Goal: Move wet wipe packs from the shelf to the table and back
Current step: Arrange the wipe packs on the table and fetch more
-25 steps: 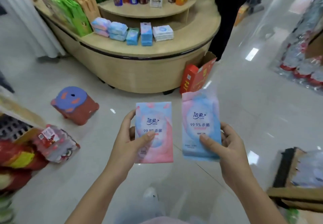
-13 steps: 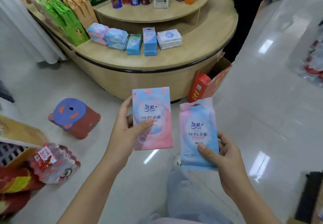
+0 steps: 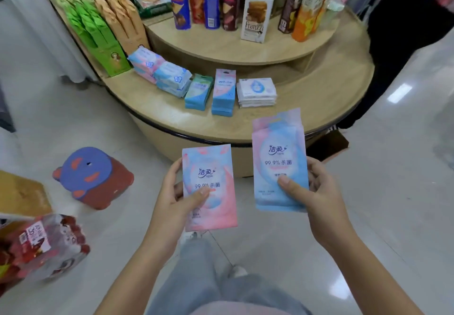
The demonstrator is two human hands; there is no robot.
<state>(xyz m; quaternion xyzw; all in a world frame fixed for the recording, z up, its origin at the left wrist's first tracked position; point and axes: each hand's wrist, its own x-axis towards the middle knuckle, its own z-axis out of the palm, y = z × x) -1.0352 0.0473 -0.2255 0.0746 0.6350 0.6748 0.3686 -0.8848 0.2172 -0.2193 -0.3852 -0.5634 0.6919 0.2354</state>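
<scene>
The person is standing in front of a round wooden shelf (image 3: 319, 108) and holding wet wipes in both hands. The left hand (image 3: 172, 206) is gripping a pink-and-blue pack (image 3: 208, 164) by its left edge, thumb lying across the printed face and fingers curling behind. The right hand (image 3: 321, 201) is pinching a blue pack (image 3: 280, 147) the same way from the right edge. Both packs are being held upright with the print facing the camera, their long axes pointing up and away toward the shelf. The shelf's lower tier is lying straight ahead of and beyond both grips. The top of the blue pack is already overlapping the shelf's rim in this view, so the right hand is judged to be the nearer one. A matching stack (image 3: 223, 93) is lying on that tier with its long axis running the same way, between a teal stack (image 3: 197, 92) and a white stack (image 3: 256, 92), roughly ahead of the left hand. A second top edge is showing behind the blue pack, so the right hand may be carrying two, though that cannot be settled. The fingers behind the packs are mostly hidden, no table can be made out, and the packs themselves are covering part of the shelf's base.
</scene>
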